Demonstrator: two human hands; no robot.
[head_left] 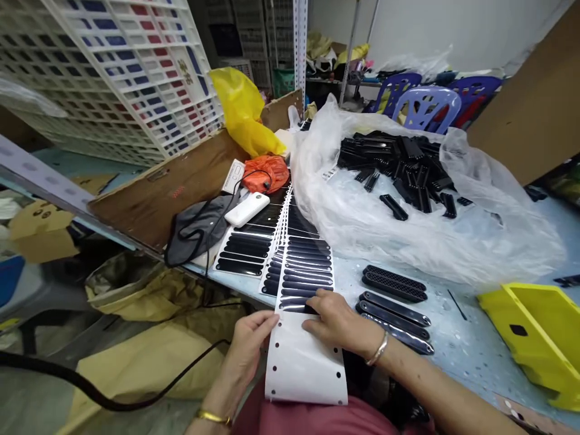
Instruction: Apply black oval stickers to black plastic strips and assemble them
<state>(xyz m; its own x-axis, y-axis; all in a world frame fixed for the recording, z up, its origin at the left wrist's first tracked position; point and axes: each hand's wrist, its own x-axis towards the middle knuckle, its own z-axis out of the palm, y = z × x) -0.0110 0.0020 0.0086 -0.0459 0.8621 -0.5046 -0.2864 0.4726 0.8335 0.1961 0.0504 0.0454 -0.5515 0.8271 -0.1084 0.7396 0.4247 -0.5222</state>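
Observation:
A long white backing sheet [304,362] with rows of black oblong stickers [306,272] runs from the table over its front edge toward me. My left hand [247,347] pinches the sheet's left edge. My right hand [333,320] lies on the sheet with its fingertips curled at the nearest sticker row; whether a sticker is lifted I cannot make out. Just right of that hand lie several black oblong plastic parts [394,305], two of them with a mesh face.
More sticker sheets [247,244] are stacked behind. A clear plastic bag [408,235] holds a heap of black parts [399,166]. A yellow plastic bin [539,332] sits right. A white power bank [247,209], grey pouch, orange and yellow bags and cardboard lie left.

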